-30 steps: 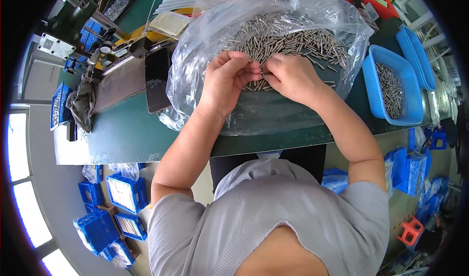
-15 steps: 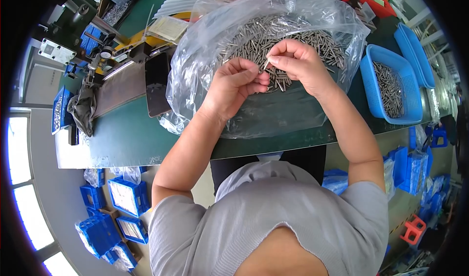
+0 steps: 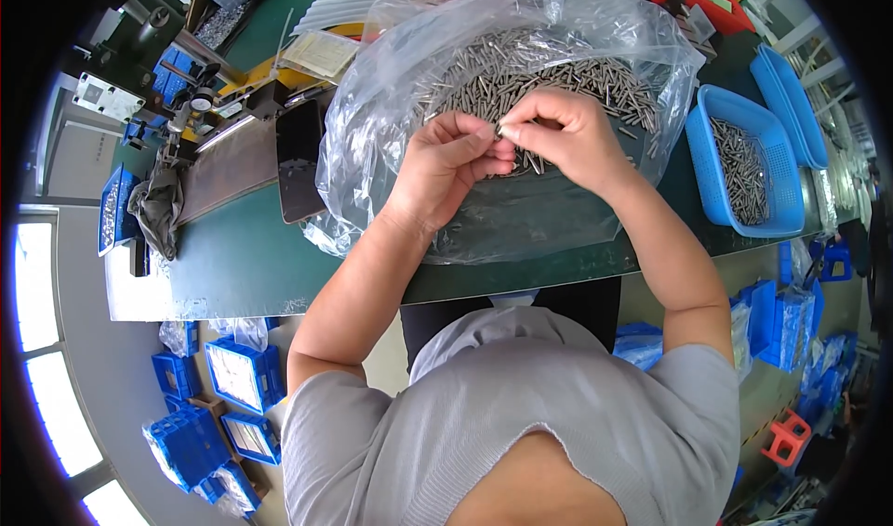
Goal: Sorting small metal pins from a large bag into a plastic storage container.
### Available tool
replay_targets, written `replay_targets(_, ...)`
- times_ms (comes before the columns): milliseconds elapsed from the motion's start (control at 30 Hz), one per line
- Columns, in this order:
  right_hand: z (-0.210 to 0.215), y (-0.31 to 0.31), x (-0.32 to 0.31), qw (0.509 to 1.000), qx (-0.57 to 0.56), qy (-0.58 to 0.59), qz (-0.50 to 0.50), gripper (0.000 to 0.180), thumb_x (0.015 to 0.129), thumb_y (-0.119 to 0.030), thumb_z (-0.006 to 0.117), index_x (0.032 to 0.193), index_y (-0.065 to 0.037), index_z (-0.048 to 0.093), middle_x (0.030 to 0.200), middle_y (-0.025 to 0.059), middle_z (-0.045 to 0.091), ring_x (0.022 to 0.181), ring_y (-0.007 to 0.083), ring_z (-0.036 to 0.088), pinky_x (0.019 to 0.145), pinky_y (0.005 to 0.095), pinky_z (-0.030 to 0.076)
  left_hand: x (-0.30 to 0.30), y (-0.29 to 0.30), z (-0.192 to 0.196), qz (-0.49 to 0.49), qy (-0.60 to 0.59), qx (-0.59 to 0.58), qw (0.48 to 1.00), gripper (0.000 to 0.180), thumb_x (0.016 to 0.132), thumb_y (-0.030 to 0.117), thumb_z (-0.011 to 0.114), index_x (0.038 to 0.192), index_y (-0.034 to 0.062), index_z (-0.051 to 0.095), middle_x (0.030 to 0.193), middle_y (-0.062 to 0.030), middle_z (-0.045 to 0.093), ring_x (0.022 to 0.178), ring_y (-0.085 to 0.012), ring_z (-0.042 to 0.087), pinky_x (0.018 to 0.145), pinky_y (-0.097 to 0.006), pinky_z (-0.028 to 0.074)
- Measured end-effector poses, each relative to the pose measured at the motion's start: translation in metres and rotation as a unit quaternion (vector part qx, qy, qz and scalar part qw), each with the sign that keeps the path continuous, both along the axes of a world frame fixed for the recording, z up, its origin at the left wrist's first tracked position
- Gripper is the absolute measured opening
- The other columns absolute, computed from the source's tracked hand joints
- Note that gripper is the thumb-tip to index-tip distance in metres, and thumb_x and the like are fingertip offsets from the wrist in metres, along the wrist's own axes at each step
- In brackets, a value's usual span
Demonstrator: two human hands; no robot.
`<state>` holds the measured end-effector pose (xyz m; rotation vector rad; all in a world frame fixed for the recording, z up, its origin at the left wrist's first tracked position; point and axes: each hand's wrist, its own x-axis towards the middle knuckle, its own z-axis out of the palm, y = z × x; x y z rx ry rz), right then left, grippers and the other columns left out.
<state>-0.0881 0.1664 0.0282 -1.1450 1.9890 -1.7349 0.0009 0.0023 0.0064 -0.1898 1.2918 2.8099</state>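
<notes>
Over a heap of small grey metal pins (image 3: 605, 81), my two hands meet fingertip to fingertip. My left hand (image 3: 445, 165) is closed in a pinch, thumb against forefinger, the other fingers curled below. My right hand (image 3: 569, 141) pinches at the same spot from the right. One small metal pin (image 3: 499, 131) sits between the fingertips, mostly covered by them, so its ends cannot be made out. The heap lies on a spread clear plastic bag (image 3: 367, 121), whose crumpled edge rises behind and to the left.
On the right stands a blue perforated basket (image 3: 791, 212) with more pins, beside another blue basket (image 3: 791, 98). A dark flat plate (image 3: 298, 168) and a bench fixture with a dial gauge (image 3: 201, 101) are left. Red trays (image 3: 726, 10) lie behind. The green table's front edge (image 3: 521, 292) is near me.
My right hand has moved slightly left and down, closing onto my left fingertips. The pin, more visible between the hands before, is now mostly hidden.
</notes>
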Motion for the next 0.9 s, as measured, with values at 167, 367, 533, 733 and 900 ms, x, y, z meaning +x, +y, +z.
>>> replay_targets(167,0.005,0.001,-0.001,0.998,0.052,-0.019,0.012,0.008,0.081,-0.007,0.064,0.079,0.001,0.063,0.076,0.0032,0.065,0.067,0.0067,0.059,0.061,0.0214,0.048,0.000,-0.001,-0.001,0.007,0.010,-0.023,1.000,0.006,0.088,0.003,0.055,0.088,-0.0026,0.055,0.083,-0.0149,0.064,0.077,-0.0223,0.065,0.071,-0.033,0.056)
replay_targets(367,-0.004,-0.005,-0.002,0.988,-0.001,-0.151,0.016,0.011,0.085,-0.014,0.063,0.086,-0.003,0.061,0.069,-0.0025,0.056,0.059,0.0036,0.048,0.052,0.0186,0.038,-0.001,0.001,0.002,0.017,0.018,-0.034,0.999,0.006,0.087,0.003,0.055,0.089,-0.0029,0.055,0.081,-0.0156,0.064,0.075,-0.0222,0.065,0.070,-0.033,0.055)
replay_targets(533,0.003,0.003,-0.023,0.900,-0.176,-0.394,-0.067,0.012,0.086,-0.017,0.056,0.087,-0.005,0.059,0.064,-0.0016,0.051,0.052,0.0060,0.045,0.047,0.0206,0.036,0.000,-0.004,0.002,0.070,-0.021,-0.039,0.997,0.009,0.089,0.007,0.051,0.089,-0.0008,0.057,0.082,-0.0153,0.063,0.074,-0.0223,0.063,0.070,-0.032,0.053)
replay_targets(733,-0.005,0.006,-0.025,0.972,0.236,0.012,0.016,0.014,0.082,-0.014,0.062,0.090,-0.002,0.062,0.066,-0.0056,0.051,0.056,0.0032,0.044,0.051,0.0198,0.035,0.002,-0.005,0.003,0.078,-0.034,-0.031,0.996,0.009,0.088,0.006,0.051,0.089,-0.0006,0.056,0.082,-0.0155,0.063,0.074,-0.0225,0.063,0.070,-0.032,0.053)
replay_targets(900,-0.017,0.007,-0.021,0.938,0.257,0.232,-0.017,0.016,0.075,-0.015,0.066,0.089,-0.007,0.065,0.068,0.0048,0.059,0.060,0.0188,0.057,0.057,0.0309,0.044,0.000,-0.006,0.002,0.072,-0.027,-0.031,0.997,0.009,0.088,0.006,0.051,0.090,-0.0007,0.056,0.082,-0.0158,0.063,0.074,-0.0228,0.063,0.070,-0.032,0.053)
